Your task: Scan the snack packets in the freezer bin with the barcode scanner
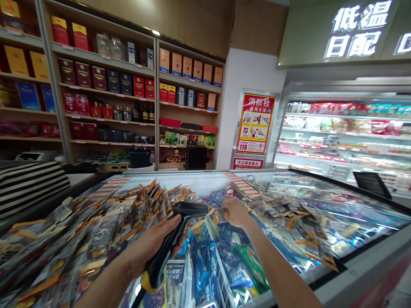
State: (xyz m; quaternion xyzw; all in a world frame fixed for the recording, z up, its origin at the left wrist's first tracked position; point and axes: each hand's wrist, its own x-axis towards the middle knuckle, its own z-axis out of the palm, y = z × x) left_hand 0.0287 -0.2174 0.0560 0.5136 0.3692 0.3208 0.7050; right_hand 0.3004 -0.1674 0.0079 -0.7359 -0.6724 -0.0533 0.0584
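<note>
A black handheld barcode scanner (pixel 170 239) with yellow trim and a cable at its base is gripped by its handle in my left hand (pixel 150 246). Its head points forward over an open chest freezer. Just right of the scanner head, my right hand (pixel 239 212) reaches into the freezer with curled fingers, pinching a small clear packet (pixel 219 214); motion blur softens the fingertips. Below both hands lie blue ice-cream packs (pixel 201 256) and green wrapped packs (pixel 250 261), parted by a white wire divider (pixel 224 273).
Piles of clear packets with orange edges (pixel 102 231) lie on the left, and a similar heap (pixel 298 218) sits on the right glass lid. Behind stand shelves of boxes (pixel 105 79), a red sign (pixel 256 124) and a lit chiller (pixel 340 132). Striped fabric (pixel 30 188) is at far left.
</note>
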